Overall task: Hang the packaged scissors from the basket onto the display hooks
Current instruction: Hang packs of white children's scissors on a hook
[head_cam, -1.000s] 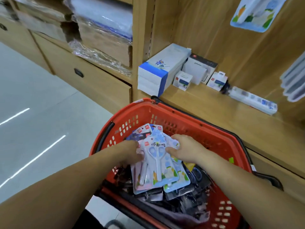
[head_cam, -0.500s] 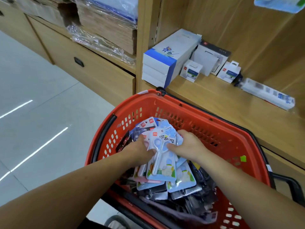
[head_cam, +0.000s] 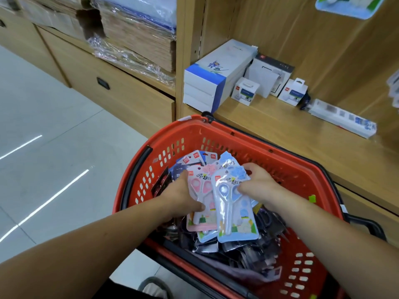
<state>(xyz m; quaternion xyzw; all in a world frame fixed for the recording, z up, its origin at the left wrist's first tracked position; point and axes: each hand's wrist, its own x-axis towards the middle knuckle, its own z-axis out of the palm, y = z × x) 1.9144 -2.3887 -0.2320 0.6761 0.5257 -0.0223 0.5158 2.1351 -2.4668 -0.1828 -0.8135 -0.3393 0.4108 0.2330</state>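
2 bare hands are working inside 1 red shopping basket (head_cam: 248, 134) that is sitting low in front of a wooden shelf (head_cam: 280, 134); the left hand (head_cam: 181, 197) is gripping the pink scissors pack (head_cam: 203, 190) at its left edge, thumb lying across the front and fingers hidden behind; the right hand (head_cam: 259, 186) is curling its fingers over the upper right edge of the blue scissors pack (head_cam: 233, 212), which is lying uppermost and overlapping the pink one; at least 2 more pastel packs are peeking out underneath, their number hard to settle; 3 dark cards with red logos (head_cam: 194, 160) are leaning at the far end of the basket, and a heap of dark packs (head_cam: 254, 249) is filling the bottom, too jumbled to count; on the shelf 3 white-and-blue boxes (head_cam: 207, 83) are lying stacked, with 2 small white boxes (head_cam: 245, 91) and 1 larger black-topped box (head_cam: 269, 74) beside them; 1 long pack (head_cam: 343, 119) is showing blurred print; 1 hanging pack (head_cam: 345, 5) is being cut off by the top edge; film-wrapped cardboard (head_cam: 138, 35) is lying on the left shelf.
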